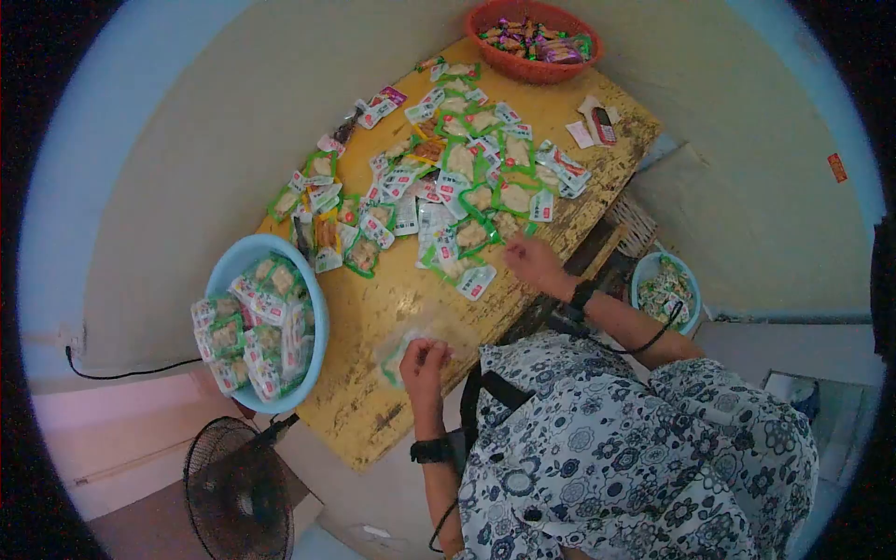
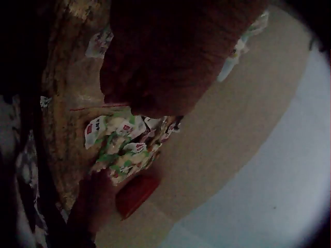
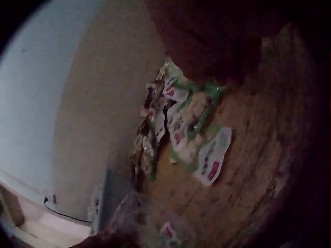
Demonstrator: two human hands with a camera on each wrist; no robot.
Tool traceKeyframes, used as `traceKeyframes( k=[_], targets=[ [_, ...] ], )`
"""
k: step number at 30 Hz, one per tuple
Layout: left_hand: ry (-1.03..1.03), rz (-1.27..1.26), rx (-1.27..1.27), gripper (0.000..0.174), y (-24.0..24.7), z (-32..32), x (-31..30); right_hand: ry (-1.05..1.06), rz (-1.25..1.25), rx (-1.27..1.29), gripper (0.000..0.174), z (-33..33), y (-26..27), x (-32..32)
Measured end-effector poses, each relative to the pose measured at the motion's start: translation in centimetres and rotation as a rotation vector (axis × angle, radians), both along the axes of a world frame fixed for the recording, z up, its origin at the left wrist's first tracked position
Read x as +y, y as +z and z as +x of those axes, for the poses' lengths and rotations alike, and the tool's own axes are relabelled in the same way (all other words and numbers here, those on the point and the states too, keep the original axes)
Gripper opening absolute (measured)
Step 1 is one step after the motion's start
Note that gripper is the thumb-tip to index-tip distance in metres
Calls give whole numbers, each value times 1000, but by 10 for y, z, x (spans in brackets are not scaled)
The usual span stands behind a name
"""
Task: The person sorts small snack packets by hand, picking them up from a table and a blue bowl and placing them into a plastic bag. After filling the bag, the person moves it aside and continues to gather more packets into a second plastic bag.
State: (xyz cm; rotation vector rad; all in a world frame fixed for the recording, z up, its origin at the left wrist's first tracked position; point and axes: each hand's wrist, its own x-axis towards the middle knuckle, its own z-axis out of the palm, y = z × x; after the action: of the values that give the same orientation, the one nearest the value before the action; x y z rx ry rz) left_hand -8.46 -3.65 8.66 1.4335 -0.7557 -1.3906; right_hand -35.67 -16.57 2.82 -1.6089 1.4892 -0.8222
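Note:
In the head view my left hand [image 1: 425, 366] grips the edge of a clear plastic bag [image 1: 387, 355], its fingers curled. A white and green packet shows through the bag, low in the right wrist view. My right hand [image 1: 539, 265] is at the near edge of a pile of sealed snack packets [image 1: 459, 161], its fingertips right at a green-edged packet [image 1: 509, 224]. In the right wrist view the back of this hand [image 3: 217, 41] hides the fingertips, so I cannot tell whether they pinch the packet. A packet with a white end [image 1: 476, 282] lies beside it.
A blue basin [image 1: 320, 322] with filled bags stands at the table's left end. At the far end is a red basket [image 1: 532, 71] of wrapped snacks. A phone [image 1: 603, 126] lies on the yellow table [image 1: 350, 411]. A fan [image 1: 238, 490] and a smaller blue tub [image 1: 693, 289] stand below.

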Motion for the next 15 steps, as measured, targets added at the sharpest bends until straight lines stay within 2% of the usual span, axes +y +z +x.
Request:
traceKeyframes(
  k=[2, 5, 8, 11, 14, 15],
  targets=[
    [-3, -12, -1, 7, 0, 1, 1, -80, -94, 155, 25, -31, -17, -12],
    [31, 3, 35, 8, 0, 2, 3, -161, -91, 394, 37, -47, 1, -18],
    [48, -7, 45, 7, -9, 2, 5, 97, -375, 592, 51, -44, 6, -27],
    [33, -9, 29, 9, -12, 3, 6, 274, -355, 586, 58, -26, 26, -22],
    [19, 17, 28, 7, -8, 3, 6, 160, -491, 750, 62, -15, 14, -18],
    [17, 27, 28, 6, -6, 4, 6, 176, -437, 681, 61, -15, 7, -21]
  ],
)
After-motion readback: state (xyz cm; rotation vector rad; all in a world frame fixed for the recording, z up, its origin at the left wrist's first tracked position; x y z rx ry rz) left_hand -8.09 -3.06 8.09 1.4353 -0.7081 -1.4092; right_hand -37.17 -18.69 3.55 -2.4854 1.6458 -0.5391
